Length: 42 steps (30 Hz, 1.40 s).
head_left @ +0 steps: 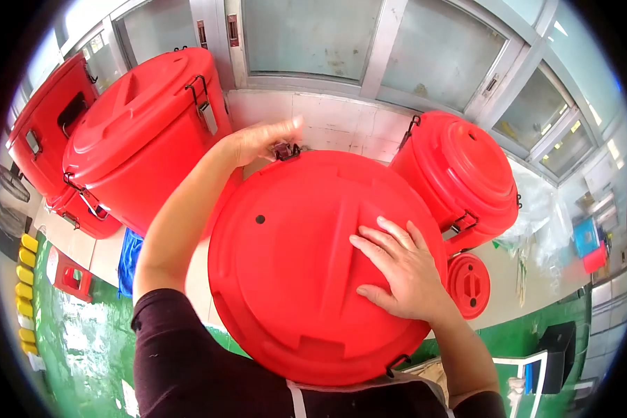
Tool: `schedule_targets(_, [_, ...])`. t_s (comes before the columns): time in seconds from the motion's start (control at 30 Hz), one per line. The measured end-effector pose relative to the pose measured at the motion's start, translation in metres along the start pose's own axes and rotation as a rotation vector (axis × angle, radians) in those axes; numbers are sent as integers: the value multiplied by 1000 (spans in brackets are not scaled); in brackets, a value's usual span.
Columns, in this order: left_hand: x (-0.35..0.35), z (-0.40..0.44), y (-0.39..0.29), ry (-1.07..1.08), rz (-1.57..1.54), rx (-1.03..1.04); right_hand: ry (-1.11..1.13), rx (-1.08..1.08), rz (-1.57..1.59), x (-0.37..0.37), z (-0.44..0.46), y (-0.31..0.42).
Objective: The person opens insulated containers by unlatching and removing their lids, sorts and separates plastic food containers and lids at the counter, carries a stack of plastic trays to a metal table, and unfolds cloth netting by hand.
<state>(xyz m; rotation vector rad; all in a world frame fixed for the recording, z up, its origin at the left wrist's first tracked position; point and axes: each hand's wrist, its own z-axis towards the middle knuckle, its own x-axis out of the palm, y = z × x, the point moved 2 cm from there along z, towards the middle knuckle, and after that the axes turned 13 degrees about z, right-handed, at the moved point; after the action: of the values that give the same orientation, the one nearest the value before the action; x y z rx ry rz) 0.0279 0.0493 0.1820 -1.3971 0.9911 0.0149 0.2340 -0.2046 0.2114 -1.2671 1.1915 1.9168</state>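
A large round red plastic lid [285, 265] sits on a bucket right in front of me, with a handle ridge across it and a small dark hole. My right hand [400, 275] lies flat on the right part of this lid, fingers spread. At the lid's far edge, my left hand [265, 139] is bent round a dark metal latch [285, 151]; some of its fingers are hidden behind the hand and rim. Another metal latch [398, 364] shows at the near right edge.
Lidded red buckets stand at left [143, 132] and right [460, 181]. Beside the big lid lies a small red lid [469, 285]. Clear plastic bags [543, 216] are at the right. Windows [310, 42] line the back. A red stool [72, 276] stands on the green floor [97, 348].
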Motion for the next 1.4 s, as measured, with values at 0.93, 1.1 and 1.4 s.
schedule_targets(0.93, [67, -237, -71, -804, -599, -32, -822, 350, 1497, 64, -120, -38])
schedule_targets(1.1, [56, -234, -75, -551, -684, 51, -950, 415, 1441, 73, -165, -37])
schedule_targets(1.4, [76, -238, 38, -495, -1040, -91, -179, 482, 2034, 137, -199, -4])
